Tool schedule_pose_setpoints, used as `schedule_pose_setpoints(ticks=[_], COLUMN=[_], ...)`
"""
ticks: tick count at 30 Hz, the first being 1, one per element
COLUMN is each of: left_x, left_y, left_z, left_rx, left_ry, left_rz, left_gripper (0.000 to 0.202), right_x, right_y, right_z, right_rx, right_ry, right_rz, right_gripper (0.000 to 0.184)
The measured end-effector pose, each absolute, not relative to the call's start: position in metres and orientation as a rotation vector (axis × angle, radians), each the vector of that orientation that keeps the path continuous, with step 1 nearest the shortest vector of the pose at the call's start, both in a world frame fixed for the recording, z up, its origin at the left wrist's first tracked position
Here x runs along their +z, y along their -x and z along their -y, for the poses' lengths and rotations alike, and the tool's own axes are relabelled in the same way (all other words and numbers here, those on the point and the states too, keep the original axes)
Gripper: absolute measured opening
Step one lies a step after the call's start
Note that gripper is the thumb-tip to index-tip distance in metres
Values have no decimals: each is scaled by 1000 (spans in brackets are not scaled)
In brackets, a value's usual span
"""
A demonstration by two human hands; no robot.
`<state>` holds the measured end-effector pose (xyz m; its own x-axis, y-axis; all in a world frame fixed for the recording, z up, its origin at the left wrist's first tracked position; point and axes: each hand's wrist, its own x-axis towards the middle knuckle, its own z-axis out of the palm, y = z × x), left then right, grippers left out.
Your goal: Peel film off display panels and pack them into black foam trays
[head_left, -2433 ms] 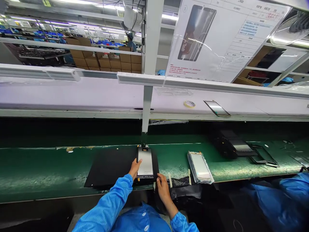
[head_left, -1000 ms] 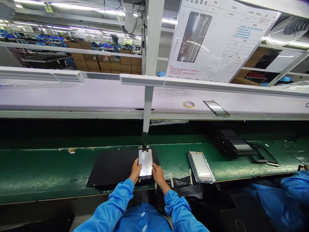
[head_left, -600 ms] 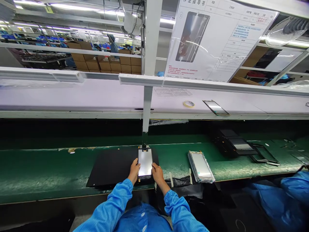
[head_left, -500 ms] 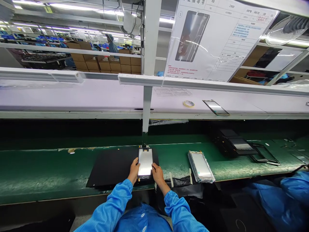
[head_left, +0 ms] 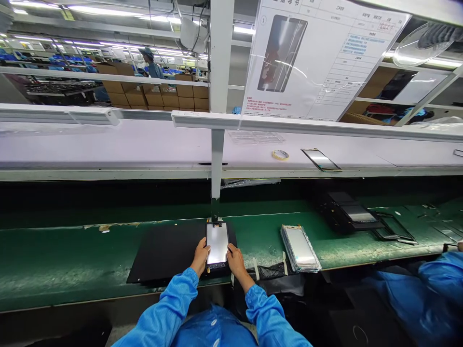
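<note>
A flat display panel (head_left: 217,245) with a bright silvery face and dark edges sits over a black mat (head_left: 162,253) on the green bench. My left hand (head_left: 200,257) grips its left edge, thumb on the front rim. On the opposite edge, my right hand (head_left: 236,260) holds it the same way. The fingers beneath the panel are hidden. To the right lies a stack of similar display panels (head_left: 301,248).
Farther right are a pile of dark panels (head_left: 349,212) and black frames (head_left: 394,227). The shelf above carries a tape roll (head_left: 280,154) and another panel (head_left: 321,159). A white post (head_left: 217,164) stands just beyond my hands. A co-worker's blue sleeve (head_left: 441,277) shows at right.
The view has shifted slightly. Both hands keep hold of the display panel in nearly the same place. A distant person has become visible behind the boxes.
</note>
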<state>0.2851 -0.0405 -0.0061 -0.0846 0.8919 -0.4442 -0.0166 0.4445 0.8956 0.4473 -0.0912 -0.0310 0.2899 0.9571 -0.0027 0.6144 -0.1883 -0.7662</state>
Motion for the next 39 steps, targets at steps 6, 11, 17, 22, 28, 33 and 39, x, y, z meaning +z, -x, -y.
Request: schedule_pose_setpoints(ticks=[6, 11, 17, 22, 28, 33, 39], left_x=[-5, -4, -6, -9, -11, -13, -12], left_y=[-284, -283, -279, -276, -272, -220, -98], left_z=[42, 44, 42, 41, 40, 41, 54], left_rx=[918, 943, 932, 903, 923, 978, 955], left_ry=[-818, -809, -819, -841, -930, -1090, -1308], left_rz=[-1474, -1461, -1461, -1474, -1499, -1640, -2075], left_gripper=[51, 54, 52, 49, 44, 39, 47], right_x=[-28, -25, -21, -28, -32, -27, -30], right_y=[-448, -446, -445, -443, -451, -480, -482], right_z=[92, 93, 92, 95, 93, 91, 105], right_rx=[673, 677, 723, 710, 763, 673, 643], right_ry=[1907, 1888, 1905, 1886, 1835, 1880, 1903], right_rz=[1464, 1482, 1468, 1465, 1430, 1313, 1360], right_gripper=[43, 43, 45, 45, 46, 45, 43])
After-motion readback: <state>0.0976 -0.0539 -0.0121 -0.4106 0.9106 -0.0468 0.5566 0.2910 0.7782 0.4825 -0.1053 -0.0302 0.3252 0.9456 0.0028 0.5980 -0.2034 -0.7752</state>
